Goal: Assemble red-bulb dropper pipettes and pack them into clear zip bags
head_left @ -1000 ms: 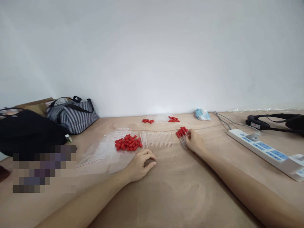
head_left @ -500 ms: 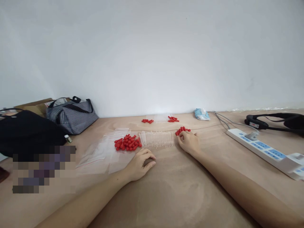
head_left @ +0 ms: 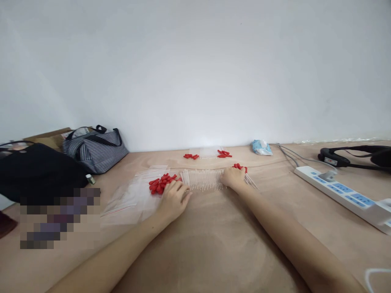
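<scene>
Cotton swabs (head_left: 202, 180) lie side by side in a row on the table. At their right end, my right hand (head_left: 233, 178) has its fingers bent down; what they hold is hidden. A few loose swabs (head_left: 251, 181) and some red pieces (head_left: 240, 167) show just beyond and right of it. My left hand (head_left: 174, 200) rests by the larger heap of red pieces (head_left: 159, 184), covering its right part, with the thumb apart from the fingers. Clear plastic bags (head_left: 125, 199) lie under and beside that heap.
Farther back are two small red groups (head_left: 225, 154) on a clear bag. A tissue pack (head_left: 262, 147), a power strip (head_left: 342, 191) and a black headset (head_left: 336, 156) are on the right; a striped bag (head_left: 102, 150) and a black bag (head_left: 42, 171) stand left.
My right hand has moved left from the red pieces to the swab row's end, and loose swabs now show beside it. My left hand has shifted up and left onto the red heap's edge.
</scene>
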A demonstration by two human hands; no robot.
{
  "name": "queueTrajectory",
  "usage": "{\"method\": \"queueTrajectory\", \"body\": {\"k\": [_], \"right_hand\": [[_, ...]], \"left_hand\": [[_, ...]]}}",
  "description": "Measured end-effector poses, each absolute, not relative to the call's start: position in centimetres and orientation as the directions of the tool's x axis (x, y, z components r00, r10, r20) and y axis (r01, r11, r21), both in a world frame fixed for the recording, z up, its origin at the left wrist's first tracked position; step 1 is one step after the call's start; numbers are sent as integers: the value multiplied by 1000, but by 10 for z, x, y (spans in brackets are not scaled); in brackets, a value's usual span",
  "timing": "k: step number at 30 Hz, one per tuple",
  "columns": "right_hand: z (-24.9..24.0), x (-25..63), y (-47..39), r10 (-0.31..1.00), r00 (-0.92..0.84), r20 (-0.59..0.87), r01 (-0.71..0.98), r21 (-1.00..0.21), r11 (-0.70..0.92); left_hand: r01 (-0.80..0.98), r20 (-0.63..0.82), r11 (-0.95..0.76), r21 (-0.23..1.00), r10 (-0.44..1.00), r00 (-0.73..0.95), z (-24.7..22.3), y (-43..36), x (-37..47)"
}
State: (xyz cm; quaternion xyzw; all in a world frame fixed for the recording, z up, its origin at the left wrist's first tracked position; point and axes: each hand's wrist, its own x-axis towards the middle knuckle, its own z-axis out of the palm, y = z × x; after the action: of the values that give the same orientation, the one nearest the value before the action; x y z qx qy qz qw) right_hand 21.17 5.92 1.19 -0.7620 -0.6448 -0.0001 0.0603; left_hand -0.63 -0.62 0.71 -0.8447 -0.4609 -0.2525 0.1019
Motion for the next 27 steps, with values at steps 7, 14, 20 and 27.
{"method": "queueTrajectory", "body": {"k": [7,14,20,27], "right_hand": [[11,211,59,988,146,42,986,-82,-143],[19,211,49,989,117,91,990,-95,-108],[16,210,29,969,-19,245,982,-177,64],[-15,227,-8,770,-398,498,740,-322,591]], "left_hand": [[909,505,-416,-28,779,372,5,12,-17],[915,556,-400,-47,751,357,6,9,-17],[772,668,-630,82,610,427,13,-11,-13],[556,428,-780,288,624,654,10,-25,-6]]}}
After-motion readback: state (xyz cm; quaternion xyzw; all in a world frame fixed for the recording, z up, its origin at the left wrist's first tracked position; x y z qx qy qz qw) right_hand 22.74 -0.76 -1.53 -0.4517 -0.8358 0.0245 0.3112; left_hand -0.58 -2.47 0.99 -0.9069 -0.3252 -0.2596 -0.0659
